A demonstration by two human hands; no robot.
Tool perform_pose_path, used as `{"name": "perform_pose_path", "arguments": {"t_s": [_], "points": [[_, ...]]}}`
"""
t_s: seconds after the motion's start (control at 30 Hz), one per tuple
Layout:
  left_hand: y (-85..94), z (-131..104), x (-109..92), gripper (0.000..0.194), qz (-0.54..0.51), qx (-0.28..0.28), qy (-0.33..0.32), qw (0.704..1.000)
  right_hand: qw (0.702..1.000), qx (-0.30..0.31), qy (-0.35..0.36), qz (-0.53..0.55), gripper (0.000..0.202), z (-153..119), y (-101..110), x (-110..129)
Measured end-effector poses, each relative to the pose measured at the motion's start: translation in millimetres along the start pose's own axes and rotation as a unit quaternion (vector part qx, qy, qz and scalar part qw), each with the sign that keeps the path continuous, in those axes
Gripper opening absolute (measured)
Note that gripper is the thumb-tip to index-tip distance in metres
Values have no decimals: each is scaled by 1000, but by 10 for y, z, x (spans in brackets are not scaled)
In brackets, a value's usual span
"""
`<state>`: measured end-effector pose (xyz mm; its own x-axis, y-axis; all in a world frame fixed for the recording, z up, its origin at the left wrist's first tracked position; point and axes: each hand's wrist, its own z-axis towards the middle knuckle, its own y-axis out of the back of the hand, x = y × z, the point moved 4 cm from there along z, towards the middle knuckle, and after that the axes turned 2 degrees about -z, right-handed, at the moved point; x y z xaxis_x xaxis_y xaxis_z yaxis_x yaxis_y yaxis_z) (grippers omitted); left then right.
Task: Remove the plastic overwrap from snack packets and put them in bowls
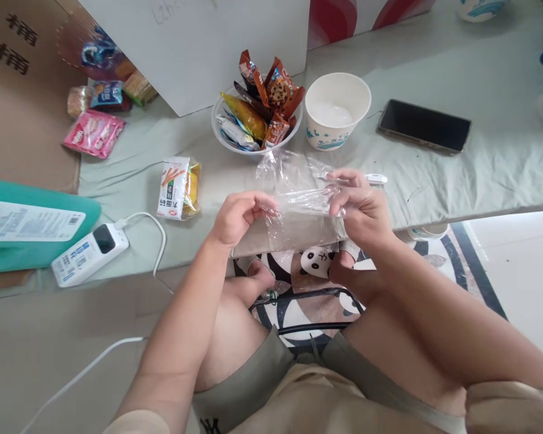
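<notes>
Two grips mid-frame: your left hand [243, 216] and right hand [361, 205] pinch the bag [298, 202], stretching it; next likely wants gentle tension.

From my remote view, I see a low desk [493, 169] draped in wrinkled, pale green cloth. Beneath it, a panda-patterned mat [459, 271] covers part of the pale, smooth floor [529, 259]. The light looks soft, and I find the floor brightest at the right.
</notes>
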<state>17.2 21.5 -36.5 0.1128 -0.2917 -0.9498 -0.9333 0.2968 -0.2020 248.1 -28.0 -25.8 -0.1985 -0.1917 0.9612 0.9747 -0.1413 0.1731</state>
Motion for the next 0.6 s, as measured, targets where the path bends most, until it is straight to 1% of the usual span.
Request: {"name": "perform_pose_path", "arguments": {"t_s": [0.07, 0.13, 0.17, 0.23, 0.3, 0.37, 0.43, 0.47, 0.5, 0.53, 0.6], "points": [[39, 14, 19, 45, 21, -28, -17, 999, 1000, 9, 6, -15, 24, -2, -21, -21], [78, 21, 32, 52, 68, -69, -39, 995, 999, 26, 13, -36, 25, -7, -48, -48], [95, 21, 34, 50, 94, -89, -47, 991, 998, 34, 20, -51, 25, -11, -59, -59], [119, 18, 23, 39, 141, -117, -63, 981, 994, 45, 42, -85, 25, -18, -72, -73], [128, 14, -6, 24, 173, -123, -76, 974, 990, 53, 62, -117, 24, -21, -74, -80], [125, 10, -41, 15, 171, -112, -87, 975, 988, 42, 62, -132, 23, -13, -54, -91], [117, 4, -61, 19, 127, -93, -82, 984, 993, 11, 31, -110, 17, 6, -16, -120], [107, -1, -67, 25, 99, -82, -75, 989, 997, -2, 5, -77, 13, 14, -3, -145], [93, -10, -70, 30, 75, -71, -66, 992, 999, -5, -25, -31, 16, 20, -2, -175], [75, -22, -74, 35, 56, -61, -56, 995, 998, 6, -58, 21, 29, 21, -19, -206], [39, -56, -87, 43, 30, -51, -38, 998, 984, 59, -124, 115, 60, 6, -98, -242]]}}
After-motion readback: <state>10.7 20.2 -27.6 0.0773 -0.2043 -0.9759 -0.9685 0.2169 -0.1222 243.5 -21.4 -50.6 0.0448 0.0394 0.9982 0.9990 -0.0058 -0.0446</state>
